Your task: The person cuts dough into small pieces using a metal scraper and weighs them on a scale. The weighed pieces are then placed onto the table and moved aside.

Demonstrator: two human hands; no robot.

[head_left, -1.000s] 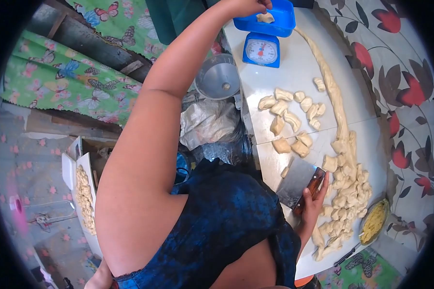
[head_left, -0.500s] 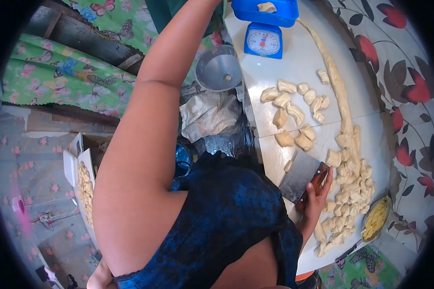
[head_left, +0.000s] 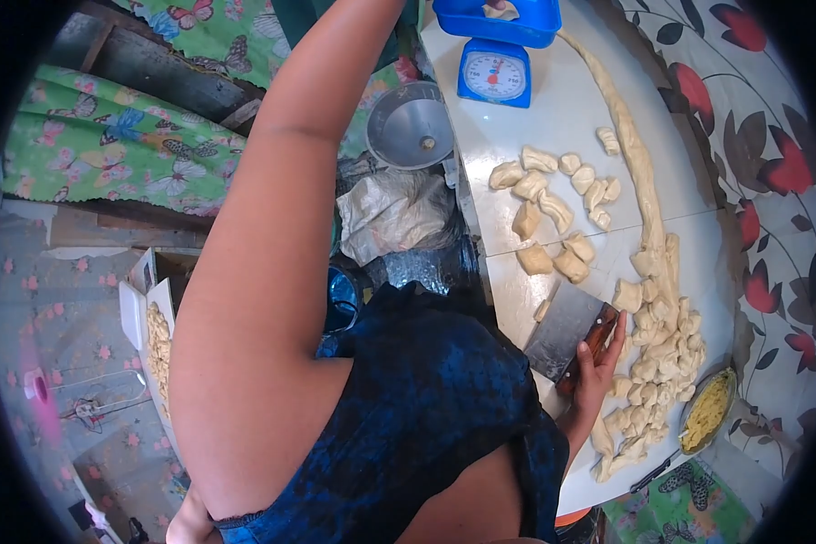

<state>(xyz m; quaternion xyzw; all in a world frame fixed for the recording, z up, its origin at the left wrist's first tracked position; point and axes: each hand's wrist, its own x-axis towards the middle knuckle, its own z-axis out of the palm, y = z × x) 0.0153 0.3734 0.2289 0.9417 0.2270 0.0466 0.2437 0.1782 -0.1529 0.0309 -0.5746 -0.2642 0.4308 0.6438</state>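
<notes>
r hand (head_left: 592,374) gripping scraper (head_left: 571,337) by wood handle, blade on table (head_left: 553,127) | l hand now out of frame past blue scale (head_left: 496,50), grip can't tell | dough lump (head_left: 497,9) stays in scale tray, weighing goes on | cut pieces (head_left: 553,213) nr blade

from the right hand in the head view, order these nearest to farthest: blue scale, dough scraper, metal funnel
1. dough scraper, under the right hand, near table edge
2. metal funnel, up and left, off the table
3. blue scale, far end of the table
</notes>
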